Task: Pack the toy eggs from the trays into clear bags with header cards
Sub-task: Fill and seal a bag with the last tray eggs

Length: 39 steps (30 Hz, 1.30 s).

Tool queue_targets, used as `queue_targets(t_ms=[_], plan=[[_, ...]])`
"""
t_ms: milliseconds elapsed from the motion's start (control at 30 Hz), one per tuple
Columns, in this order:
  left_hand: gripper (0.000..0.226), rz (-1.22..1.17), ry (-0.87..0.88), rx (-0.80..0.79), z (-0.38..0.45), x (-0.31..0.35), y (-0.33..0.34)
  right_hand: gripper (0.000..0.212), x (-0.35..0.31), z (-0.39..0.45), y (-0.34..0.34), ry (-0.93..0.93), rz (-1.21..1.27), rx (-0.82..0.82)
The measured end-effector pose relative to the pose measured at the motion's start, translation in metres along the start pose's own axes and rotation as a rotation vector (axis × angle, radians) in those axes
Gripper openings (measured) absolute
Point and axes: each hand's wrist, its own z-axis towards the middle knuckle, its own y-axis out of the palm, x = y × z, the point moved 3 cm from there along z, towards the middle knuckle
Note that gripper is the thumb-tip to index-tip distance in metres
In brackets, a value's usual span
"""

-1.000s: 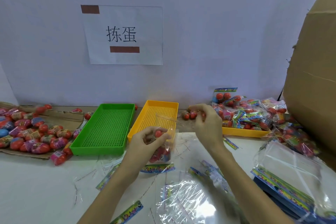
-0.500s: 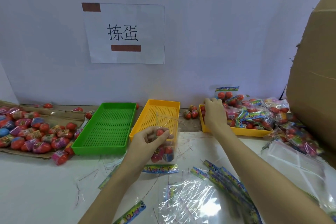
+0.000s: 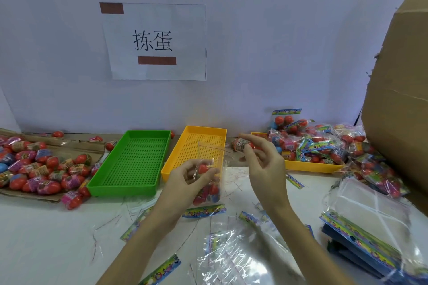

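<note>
My left hand (image 3: 185, 180) holds a clear bag (image 3: 209, 180) upright by its open top, in front of the middle yellow tray (image 3: 196, 146). Several red toy eggs lie in the bag, and its header card (image 3: 203, 211) hangs at the bottom. My right hand (image 3: 261, 159) is raised just right of the bag's mouth and pinches a red toy egg (image 3: 242, 144) in its fingertips. Behind it a second yellow tray (image 3: 308, 165) carries a heap of packed bags (image 3: 310, 143).
A green tray (image 3: 132, 164) stands left of the yellow one. Loose wrapped eggs (image 3: 41, 169) cover cardboard at far left. Spare clear bags (image 3: 236, 252) and header cards lie in front; a stack of bags (image 3: 366, 227) sits right. A large cardboard box (image 3: 403, 99) rises at right.
My right hand reached to the right yellow tray, took an egg and has come back toward the bag's mouth. My left hand has kept the bag in place.
</note>
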Motion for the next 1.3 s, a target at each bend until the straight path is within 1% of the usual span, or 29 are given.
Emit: queue_targets(t_ms=[100,200,267,367,433,500,667,800,900,1000,1067,1200,1267,1300], plan=[[0.045,0.020,0.032,-0.014,-0.001,0.000,0.001,0.024,-0.007,-0.011,0.005,-0.092,0.024,-0.101],[0.038,0.069,0.090,-0.051,-0.003,0.003,0.003,0.027,-0.012,-0.015,0.009,-0.218,-0.075,-0.177],[0.038,0.089,0.114,-0.068,-0.004,0.004,0.005,0.026,-0.012,-0.014,0.009,-0.297,-0.167,-0.220],[0.036,0.121,0.141,-0.100,-0.004,0.003,0.006,0.024,-0.012,-0.015,0.009,-0.440,-0.371,-0.247],[0.038,0.138,0.149,-0.103,-0.005,0.003,0.007,0.024,-0.012,-0.014,0.007,-0.468,-0.450,-0.270],[0.040,0.146,0.152,-0.104,-0.005,0.003,0.007,0.025,-0.012,-0.014,0.006,-0.459,-0.493,-0.292],[0.040,0.177,0.178,-0.107,-0.006,0.005,0.009,0.021,-0.011,-0.012,0.004,-0.409,-0.503,-0.362],[0.039,0.189,0.200,-0.121,-0.008,0.006,0.008,0.017,-0.005,-0.015,0.004,-0.318,-0.490,-0.422],[0.041,0.160,0.218,-0.113,-0.008,0.010,0.009,0.025,-0.004,-0.016,0.005,-0.281,-0.436,-0.484],[0.039,0.126,0.225,-0.102,-0.008,0.011,0.008,0.028,-0.004,-0.015,0.006,-0.301,-0.459,-0.525],[0.038,0.108,0.221,-0.097,-0.007,0.010,0.007,0.030,-0.004,-0.015,0.005,-0.309,-0.461,-0.514],[0.034,0.064,0.197,-0.083,-0.006,0.008,0.006,0.026,-0.003,-0.016,0.006,-0.318,-0.445,-0.483],[0.032,0.022,0.161,-0.062,-0.005,0.005,0.006,0.025,-0.006,-0.015,0.004,-0.297,-0.397,-0.410],[0.031,-0.010,0.136,-0.048,-0.004,0.004,0.006,0.025,-0.009,-0.014,0.002,-0.299,-0.371,-0.342]])
